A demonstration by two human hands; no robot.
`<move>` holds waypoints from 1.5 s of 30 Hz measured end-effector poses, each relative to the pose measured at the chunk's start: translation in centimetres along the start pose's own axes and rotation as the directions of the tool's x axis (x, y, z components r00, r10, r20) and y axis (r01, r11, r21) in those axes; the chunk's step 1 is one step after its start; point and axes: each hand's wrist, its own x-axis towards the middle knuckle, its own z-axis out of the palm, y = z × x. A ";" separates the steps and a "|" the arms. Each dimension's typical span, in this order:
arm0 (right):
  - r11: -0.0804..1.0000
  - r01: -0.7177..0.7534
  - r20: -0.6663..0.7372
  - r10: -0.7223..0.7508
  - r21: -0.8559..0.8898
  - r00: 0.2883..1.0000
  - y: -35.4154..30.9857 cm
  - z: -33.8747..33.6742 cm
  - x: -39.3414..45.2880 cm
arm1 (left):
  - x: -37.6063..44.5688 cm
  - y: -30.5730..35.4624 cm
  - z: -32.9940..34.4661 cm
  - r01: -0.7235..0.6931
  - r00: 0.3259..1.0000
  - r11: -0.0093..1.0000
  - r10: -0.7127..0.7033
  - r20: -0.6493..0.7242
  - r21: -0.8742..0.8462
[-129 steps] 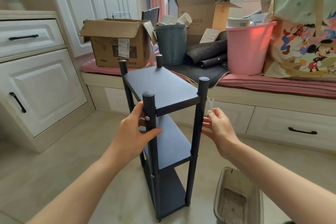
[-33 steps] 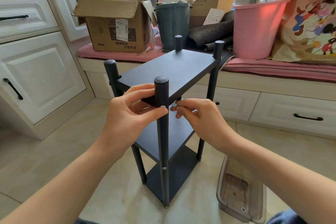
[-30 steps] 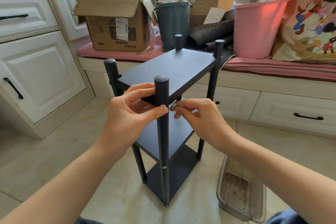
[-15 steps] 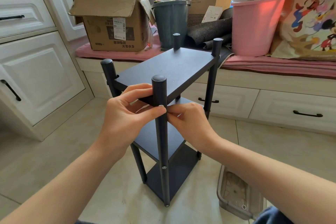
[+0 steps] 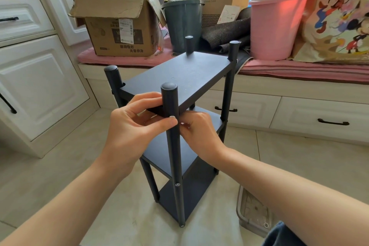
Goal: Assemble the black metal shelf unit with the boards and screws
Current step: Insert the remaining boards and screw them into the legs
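The black shelf unit (image 5: pixel 179 74) stands upright on the tiled floor, with three boards between four round posts. My left hand (image 5: pixel 129 132) grips its near corner: fingers lie over the top board's edge and the thumb wraps across the near post (image 5: pixel 173 156). My right hand (image 5: pixel 199 132) is just behind that post under the top board, fingers curled in a pinch. What it pinches is hidden by the post and fingers. A silver screw head (image 5: pixel 177 184) shows lower on the near post.
A clear plastic bin (image 5: pixel 251 209) sits on the floor at the lower right. Behind the shelf, a window seat with a pink cushion (image 5: pixel 299 70) carries a cardboard box (image 5: pixel 119 30), a grey bin (image 5: pixel 182 24) and a pink bucket (image 5: pixel 275 26). White cabinets (image 5: pixel 40 86) stand on the left.
The shelf unit has been turned since the earliest frame. My right hand, seen holding a small silver wrench, has moved in tight against the near post. My left hand keeps its grip.
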 end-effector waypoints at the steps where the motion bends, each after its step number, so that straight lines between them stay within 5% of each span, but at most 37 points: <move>1: 1.000 -0.013 0.010 0.013 0.023 1.000 0.0 -0.1 -0.1 | 0.0 0.0 0.0 0.001 1.000 1.000 -0.001 0.002 -0.003; 13: 0.987 -0.155 0.045 0.153 0.044 0.987 0.1 -4.4 -1.0 | -0.2 0.3 0.2 0.025 1.000 1.000 -0.025 -0.010 -0.007; 22: 0.993 -0.113 -0.009 0.112 -0.041 0.994 0.1 -4.7 -0.8 | -0.2 0.3 0.2 0.025 1.000 1.000 -0.025 -0.008 0.011; 29: 0.965 0.016 -0.045 -0.029 -0.263 0.999 0.5 -4.3 -0.3 | -0.1 0.2 0.1 0.028 1.000 1.000 -0.028 -0.009 0.009; 45: 0.983 -0.010 -0.044 0.002 -0.181 0.999 0.0 -2.9 -0.1 | -0.1 0.2 0.1 0.019 1.000 1.000 -0.019 0.004 -0.004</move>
